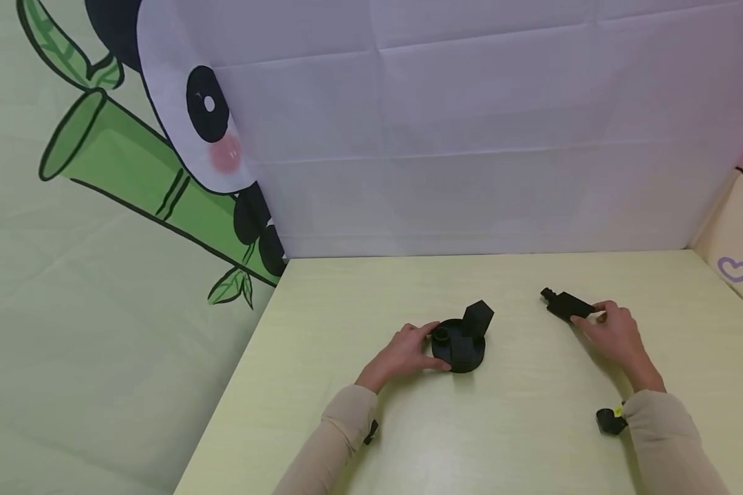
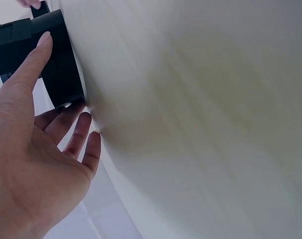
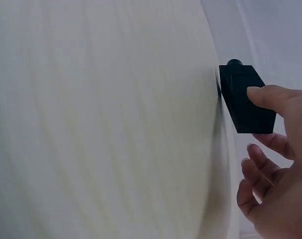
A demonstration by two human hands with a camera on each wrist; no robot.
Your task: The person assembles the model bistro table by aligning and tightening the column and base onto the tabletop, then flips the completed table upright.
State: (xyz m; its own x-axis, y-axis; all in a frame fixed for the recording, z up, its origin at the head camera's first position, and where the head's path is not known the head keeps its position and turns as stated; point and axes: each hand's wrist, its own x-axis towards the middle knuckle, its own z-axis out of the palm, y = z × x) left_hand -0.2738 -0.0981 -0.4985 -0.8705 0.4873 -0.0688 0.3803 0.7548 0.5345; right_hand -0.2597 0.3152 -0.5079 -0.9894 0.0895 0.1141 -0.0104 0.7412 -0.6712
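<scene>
A round black base (image 1: 464, 356) with a raised ring and an angled block on top sits on the table. My left hand (image 1: 406, 352) holds its left side, thumb on the near edge and fingers on the far edge. In the left wrist view the thumb presses the side of the base (image 2: 61, 64). Further right, my right hand (image 1: 616, 335) pinches one end of a long black block-shaped piece (image 1: 571, 306) with a narrow stepped tip. The right wrist view shows the thumb on this piece (image 3: 245, 99), its other fingers loosely curled below.
The pale wooden table (image 1: 508, 426) meets a white cloth backdrop (image 1: 470, 137) at its far edge. On the left hangs a printed cloth with a green bamboo (image 1: 136, 158) drawing. A small black device (image 1: 611, 421) is at the right wrist.
</scene>
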